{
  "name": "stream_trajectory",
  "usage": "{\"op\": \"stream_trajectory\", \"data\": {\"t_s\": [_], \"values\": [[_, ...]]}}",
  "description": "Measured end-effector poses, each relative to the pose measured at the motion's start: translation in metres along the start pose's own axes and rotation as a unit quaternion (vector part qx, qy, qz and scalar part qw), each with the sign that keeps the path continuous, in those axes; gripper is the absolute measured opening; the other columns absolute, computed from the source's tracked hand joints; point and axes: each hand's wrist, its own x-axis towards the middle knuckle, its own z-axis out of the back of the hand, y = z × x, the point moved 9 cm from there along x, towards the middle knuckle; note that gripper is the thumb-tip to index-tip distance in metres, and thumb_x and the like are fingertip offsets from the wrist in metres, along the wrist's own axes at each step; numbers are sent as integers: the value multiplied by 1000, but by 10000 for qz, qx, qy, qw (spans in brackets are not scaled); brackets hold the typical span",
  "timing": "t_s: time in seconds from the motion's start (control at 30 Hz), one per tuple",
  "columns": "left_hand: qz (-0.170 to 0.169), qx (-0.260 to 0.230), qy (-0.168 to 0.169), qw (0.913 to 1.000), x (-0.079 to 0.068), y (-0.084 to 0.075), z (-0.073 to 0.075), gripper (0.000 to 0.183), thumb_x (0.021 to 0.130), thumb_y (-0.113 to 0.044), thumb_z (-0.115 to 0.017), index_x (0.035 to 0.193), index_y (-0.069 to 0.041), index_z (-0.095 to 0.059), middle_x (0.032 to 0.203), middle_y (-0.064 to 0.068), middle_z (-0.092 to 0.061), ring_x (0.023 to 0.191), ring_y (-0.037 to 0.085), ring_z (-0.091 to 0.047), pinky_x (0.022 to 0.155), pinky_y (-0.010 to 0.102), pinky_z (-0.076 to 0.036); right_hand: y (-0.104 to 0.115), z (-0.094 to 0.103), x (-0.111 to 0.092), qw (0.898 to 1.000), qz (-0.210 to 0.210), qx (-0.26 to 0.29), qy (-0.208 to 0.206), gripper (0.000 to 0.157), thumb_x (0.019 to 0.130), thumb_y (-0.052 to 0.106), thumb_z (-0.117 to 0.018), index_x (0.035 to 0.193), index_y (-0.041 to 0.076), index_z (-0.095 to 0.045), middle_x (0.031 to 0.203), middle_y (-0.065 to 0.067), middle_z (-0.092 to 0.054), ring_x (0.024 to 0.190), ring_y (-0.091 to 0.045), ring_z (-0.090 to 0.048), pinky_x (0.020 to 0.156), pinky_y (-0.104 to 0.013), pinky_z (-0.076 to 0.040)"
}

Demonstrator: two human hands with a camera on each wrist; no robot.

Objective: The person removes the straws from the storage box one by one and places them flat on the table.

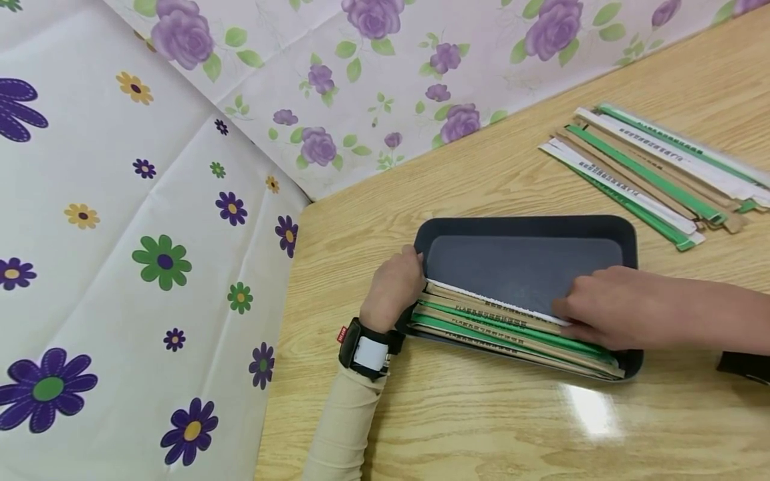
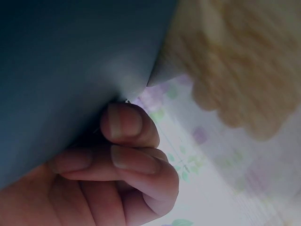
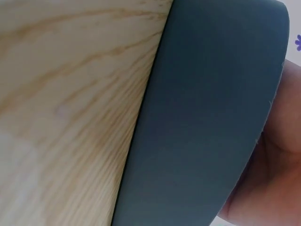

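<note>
A dark grey rectangular tray (image 1: 517, 230) sits on the wooden table, with several long, slim paper-wrapped straws (image 1: 481, 321) lying side by side along its near side. Their wrappers are white, brown and green, with "PLA" printed on some. My left hand (image 1: 394, 287) grips the tray's left end; in the left wrist view its curled fingers (image 2: 136, 165) lie against the dark outer wall. Reaching over the right end, my right hand (image 1: 613, 307) pinches the right part of the straws, fingertips inside the tray. In the right wrist view the tray wall hides those fingertips.
More wrapped straws (image 1: 656, 167) lie loosely spread on the table (image 1: 355, 234) at the back right, beyond the tray. Flowered sheets (image 1: 373, 80) hang behind the table and along its left side. Light glares off the tabletop in front of the tray.
</note>
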Motion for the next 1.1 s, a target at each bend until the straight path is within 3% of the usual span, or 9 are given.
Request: {"op": "stream_trajectory", "data": {"t_s": [0.43, 0.67, 0.9, 1.1], "values": [[118, -101, 196, 9997, 1, 1, -2, 32, 107, -24, -35, 108, 2, -52, 76, 14, -57, 64, 26, -61, 54, 34, -47, 6, 17, -2, 9983, 288, -95, -491, 27, 93, 23, -67, 70, 27, -52, 53, 16, -35, 42, 4, -32, 42, -20, -28], [159, -63, 188, 9997, 1, 2, -1, 32, 107, -24, -34, 108, 2, -52, 81, 15, -60, 69, 28, -64, 58, 36, -49, 0, 25, -2, 9979, 14, -171, -629, 31, 92, 18, -68, 67, 27, -51, 53, 15, -34, 43, 3, -31, 44, -20, -29], [207, -48, 205, 9996, 1, 2, -2, 33, 107, -25, -33, 109, 2, -52, 83, 16, -61, 72, 28, -64, 60, 36, -50, -5, 35, -4, 9962, -100, -412, -764, 20, 89, 17, -71, 74, 24, -61, 56, 16, -41, 47, 5, -37, 46, -20, -35], [168, -16, 149, 9997, 1, 1, -1, 32, 107, -24, -34, 108, 2, -52, 79, 15, -59, 67, 26, -63, 56, 34, -47, -11, 45, -8, 9937, -245, -632, -894, 28, 87, 16, -73, 69, 25, -54, 54, 14, -34, 45, 2, -30, 45, -21, -31]]}}
